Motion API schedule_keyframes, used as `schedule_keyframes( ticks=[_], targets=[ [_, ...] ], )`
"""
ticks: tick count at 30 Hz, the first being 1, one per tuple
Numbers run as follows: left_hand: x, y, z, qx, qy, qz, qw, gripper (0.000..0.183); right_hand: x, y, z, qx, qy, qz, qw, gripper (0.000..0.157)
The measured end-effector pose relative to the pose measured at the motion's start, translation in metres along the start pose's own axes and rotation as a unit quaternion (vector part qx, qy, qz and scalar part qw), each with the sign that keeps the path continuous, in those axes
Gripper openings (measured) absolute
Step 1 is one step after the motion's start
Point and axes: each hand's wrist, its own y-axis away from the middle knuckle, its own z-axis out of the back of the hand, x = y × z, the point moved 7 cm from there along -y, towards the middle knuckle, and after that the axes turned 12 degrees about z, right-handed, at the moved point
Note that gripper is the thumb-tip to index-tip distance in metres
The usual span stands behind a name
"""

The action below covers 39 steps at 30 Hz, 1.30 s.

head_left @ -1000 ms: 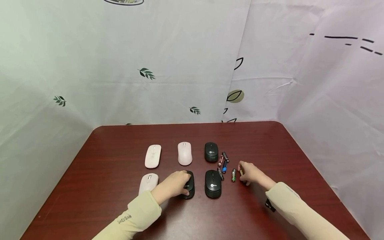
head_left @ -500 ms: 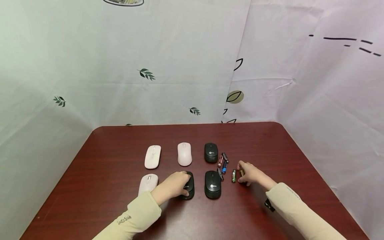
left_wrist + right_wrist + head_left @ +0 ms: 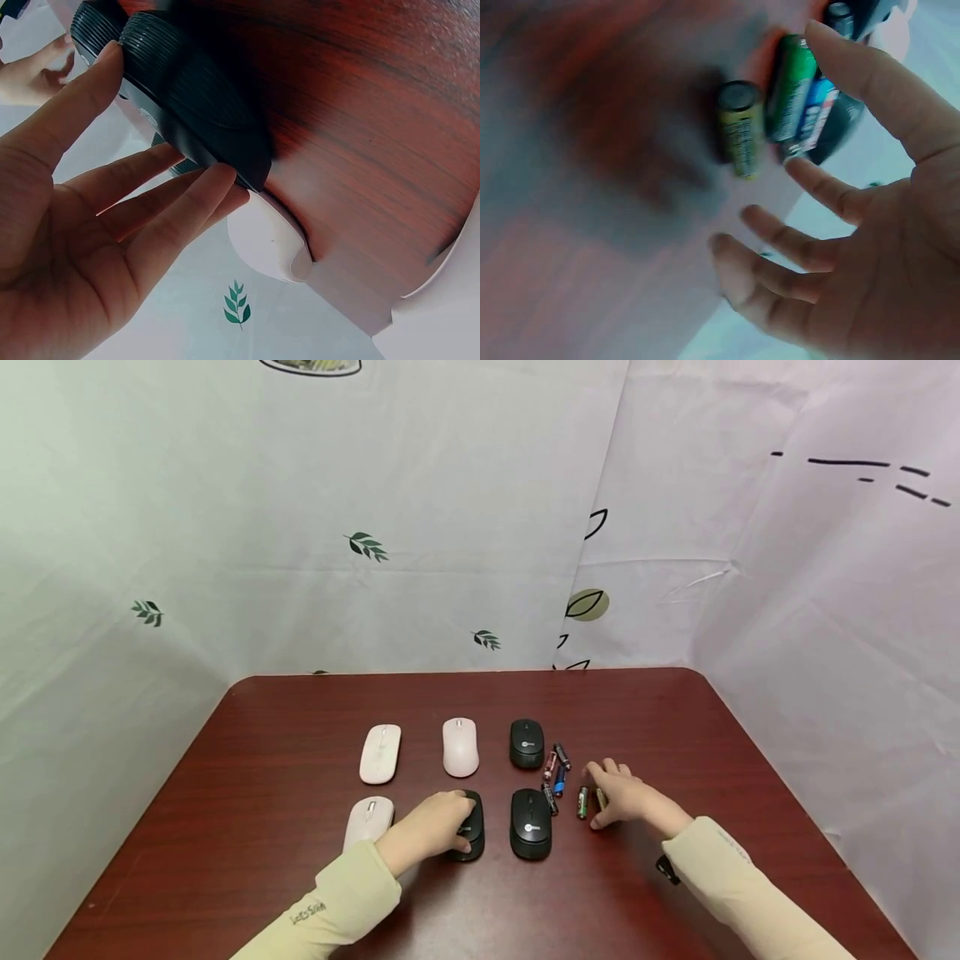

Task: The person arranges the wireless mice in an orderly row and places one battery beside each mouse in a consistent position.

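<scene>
from my distant place i follow both hands of the person. the left hand (image 3: 435, 823) holds a black mouse (image 3: 476, 827), which is in the near row on the table (image 3: 210, 827), between a white mouse (image 3: 371, 818) and another black mouse (image 3: 531, 827). its thumb presses one side and the fingers the opposite side; the ends of some fingers go behind the mouse, so i cannot tell their exact contact. in the head view this hand covers the left part of the mouse, and the sleeve (image 3: 356, 889) cuts off the near end of the white one.

the right hand (image 3: 626, 797) is above a yellow battery (image 3: 742, 142), with its fingers spread, slightly bent, and the thumb well away from them. the right wrist view shows the battery apart from the fingers, but it is blurred. just beside it lies a green battery (image 3: 582, 802); i cannot tell whether the thumb touches it. the blue battery (image 3: 560, 780) overlaps with its neighbours, and their labels are too small for me. near the right cuff, a dark object (image 3: 667, 870) is partly hidden.
</scene>
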Motion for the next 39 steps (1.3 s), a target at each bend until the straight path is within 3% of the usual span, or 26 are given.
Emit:
schedule_keyframes(
  ticks=[5, 10, 22, 31, 35, 39],
  targets=[
    [0.0, 0.001, 0.002, -0.001, -0.001, 0.0, 1.0, 0.031, 0.038, -0.01, -0.002, -0.045, 0.071, 0.084, 0.993, 0.069],
    [-0.001, 0.001, 0.002, -0.003, -0.003, -0.003, 1.0, 0.031, 0.068, -0.02, -0.015, -0.026, 0.073, 0.133, 0.988, 0.08],
    [0.001, -0.001, 0.001, -0.001, -0.01, 0.001, 0.9999, 0.036, 0.082, -0.035, -0.038, 0.004, 0.122, 0.107, 0.987, 0.093],
    [-0.001, 0.001, 0.0, 0.011, -0.017, 0.009, 0.9998, 0.045, 0.085, -0.035, -0.037, 0.023, 0.142, 0.106, 0.984, 0.087],
    [0.0, 0.001, 0.0, 0.019, -0.019, 0.014, 0.9995, 0.049, 0.084, -0.035, -0.036, 0.026, 0.129, 0.107, 0.986, 0.091],
    [0.0, 0.0, -0.001, 0.023, -0.016, 0.021, 0.9994, 0.052, 0.077, -0.032, -0.029, 0.041, 0.065, 0.102, 0.992, 0.096]
  ],
)
